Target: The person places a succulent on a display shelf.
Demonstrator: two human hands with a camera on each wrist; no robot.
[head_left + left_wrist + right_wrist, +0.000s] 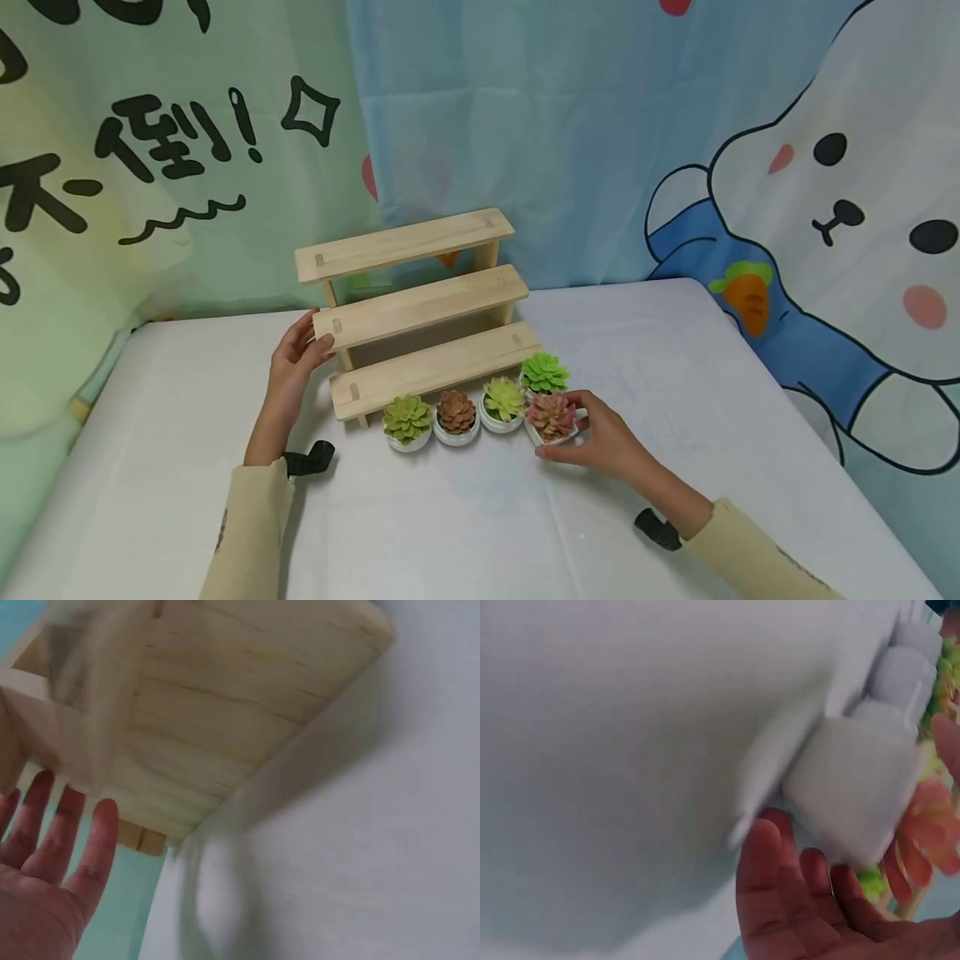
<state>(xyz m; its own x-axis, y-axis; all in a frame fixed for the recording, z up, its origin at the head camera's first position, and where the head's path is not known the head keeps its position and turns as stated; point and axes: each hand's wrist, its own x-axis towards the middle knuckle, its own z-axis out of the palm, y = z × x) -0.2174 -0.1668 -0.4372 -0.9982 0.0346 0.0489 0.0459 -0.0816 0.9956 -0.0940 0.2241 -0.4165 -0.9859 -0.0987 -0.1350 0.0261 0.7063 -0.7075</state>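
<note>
The left end of a three-tiered wooden stand (420, 308) is touched by the left hand (291, 360), whose fingers are extended and spread. Before the stand, green (407, 419), brown (456, 412) and yellow-green succulents (503, 399) are aligned in round white pots; beyond, at the stand's right end, a bright-green succulent (545, 372) is placed. Just before it, a pink succulent (551, 414) is pinched by its angular pot between the right hand's (606, 440) thumb and fingers.

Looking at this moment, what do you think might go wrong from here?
The right hand holds the pink succulent close to the bright green succulent, so it might knock that one over. The left hand touches the wooden stand at one end, so a push could shift it.
</note>
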